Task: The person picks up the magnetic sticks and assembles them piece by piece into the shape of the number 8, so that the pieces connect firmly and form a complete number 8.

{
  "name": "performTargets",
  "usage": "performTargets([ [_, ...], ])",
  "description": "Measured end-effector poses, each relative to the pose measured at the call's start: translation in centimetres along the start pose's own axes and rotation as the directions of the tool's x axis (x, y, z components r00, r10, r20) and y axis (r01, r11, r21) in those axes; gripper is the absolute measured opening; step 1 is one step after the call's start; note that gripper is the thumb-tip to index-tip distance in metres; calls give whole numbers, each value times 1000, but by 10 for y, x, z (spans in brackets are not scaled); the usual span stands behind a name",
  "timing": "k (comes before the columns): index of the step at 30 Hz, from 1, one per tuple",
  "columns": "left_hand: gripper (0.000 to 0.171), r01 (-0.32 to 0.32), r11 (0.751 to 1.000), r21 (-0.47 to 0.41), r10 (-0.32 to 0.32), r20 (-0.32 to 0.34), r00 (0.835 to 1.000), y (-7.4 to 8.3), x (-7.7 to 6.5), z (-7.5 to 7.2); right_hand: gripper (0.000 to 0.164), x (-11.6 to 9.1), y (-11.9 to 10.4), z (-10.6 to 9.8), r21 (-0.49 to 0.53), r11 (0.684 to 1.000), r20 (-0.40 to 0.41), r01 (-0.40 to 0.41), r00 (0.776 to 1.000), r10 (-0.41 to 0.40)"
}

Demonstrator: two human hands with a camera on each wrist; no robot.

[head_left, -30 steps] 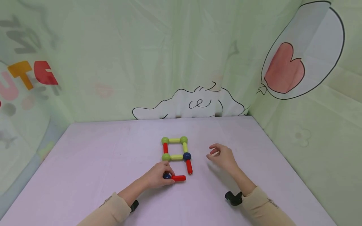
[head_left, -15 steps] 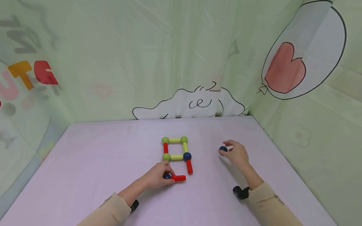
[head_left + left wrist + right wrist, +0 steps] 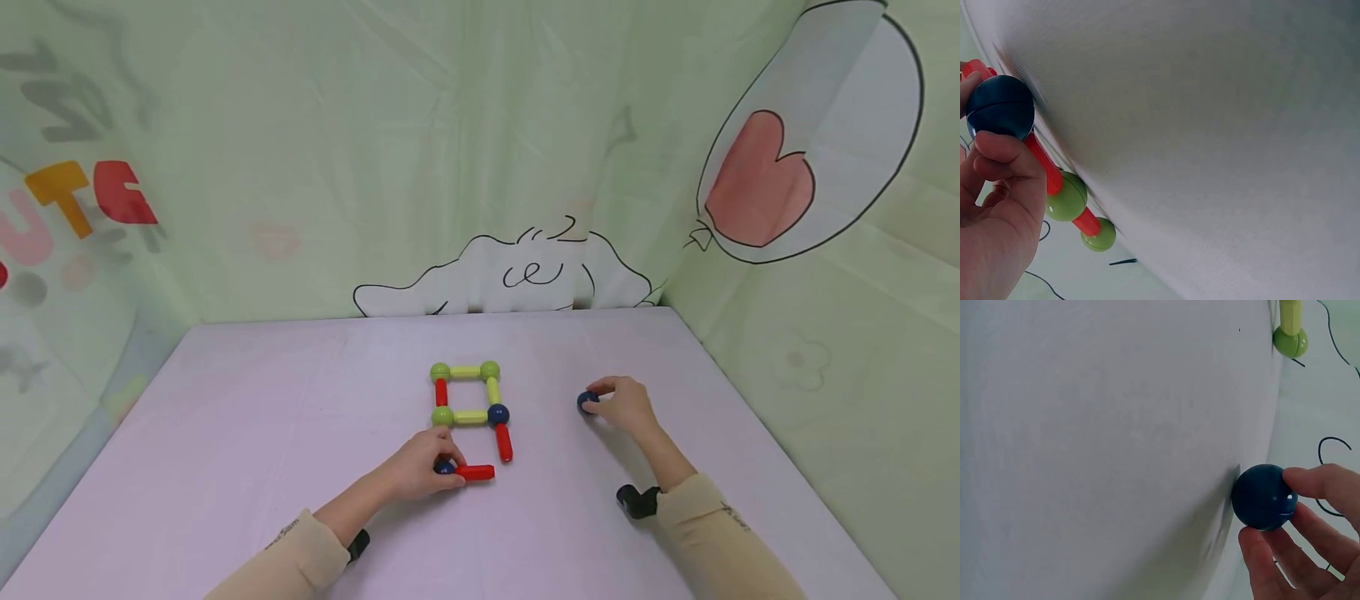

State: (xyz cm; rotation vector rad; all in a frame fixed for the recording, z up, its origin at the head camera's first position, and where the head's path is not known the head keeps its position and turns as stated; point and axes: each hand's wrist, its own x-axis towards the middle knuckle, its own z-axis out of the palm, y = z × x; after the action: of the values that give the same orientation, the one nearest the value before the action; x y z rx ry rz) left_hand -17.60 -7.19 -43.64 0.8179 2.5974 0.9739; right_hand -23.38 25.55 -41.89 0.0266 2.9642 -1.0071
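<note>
In the head view a square of yellow-green and red rods joins green balls [image 3: 440,372] and a blue ball [image 3: 498,415]. A red rod [image 3: 504,442] points toward me from that blue ball. My left hand [image 3: 422,467] grips another blue ball [image 3: 1000,107] below the square's near left corner. One red rod [image 3: 476,472] sticks out rightward from it. The left wrist view shows a second red rod [image 3: 1045,165] between this ball and a green ball [image 3: 1067,197]. My right hand [image 3: 626,408] pinches a separate blue ball [image 3: 1264,497] right of the square, low over the table.
A pale lilac cloth covers the table [image 3: 300,383]. Printed green curtains [image 3: 322,167] rise along its back and sides. Black wrist cameras [image 3: 637,502] sit under both forearms.
My right hand has moved to the right, and a blue ball has come into view between its fingers. Since half a second ago it has dipped slightly. The left hand stays in place.
</note>
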Motion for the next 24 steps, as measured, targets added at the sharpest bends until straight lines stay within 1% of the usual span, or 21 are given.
performTargets([
  [3, 15, 1, 1000, -5, -1, 0, 1000, 0, 0, 0, 29, -2, -4, 0, 23, 999, 39, -30, 999, 29],
  [7, 15, 7, 1000, -8, -7, 0, 1000, 1, -1, 0, 30, -5, -8, 1, 50, 997, 110, -64, 992, 58],
  [9, 15, 7, 1000, -6, -7, 0, 1000, 1, -1, 0, 30, -8, -10, 3, 51, 997, 136, -53, 990, 45],
  [13, 15, -5, 1000, -8, 5, -1, 1000, 1, -1, 0, 29, -16, -14, 7, 49, 999, 174, 15, 984, -24],
  [16, 15, -8, 1000, -7, 8, -2, 1000, 0, -1, 0, 28, -23, -20, 11, 75, 996, 210, 42, 976, -57],
  [20, 15, 0, 1000, -3, 0, -5, 1000, 0, 0, 0, 26, -31, -29, 19, 114, 993, 253, 12, 967, -41],
  [23, 15, 5, 1000, -1, -5, -7, 1000, 0, 0, 1, 24, -36, -34, 25, 116, 993, 267, -11, 963, -20],
  [24, 15, 6, 1000, -1, -6, -7, 1000, 0, 0, 1, 24, -38, -35, 26, 112, 994, 274, -7, 962, -24],
])
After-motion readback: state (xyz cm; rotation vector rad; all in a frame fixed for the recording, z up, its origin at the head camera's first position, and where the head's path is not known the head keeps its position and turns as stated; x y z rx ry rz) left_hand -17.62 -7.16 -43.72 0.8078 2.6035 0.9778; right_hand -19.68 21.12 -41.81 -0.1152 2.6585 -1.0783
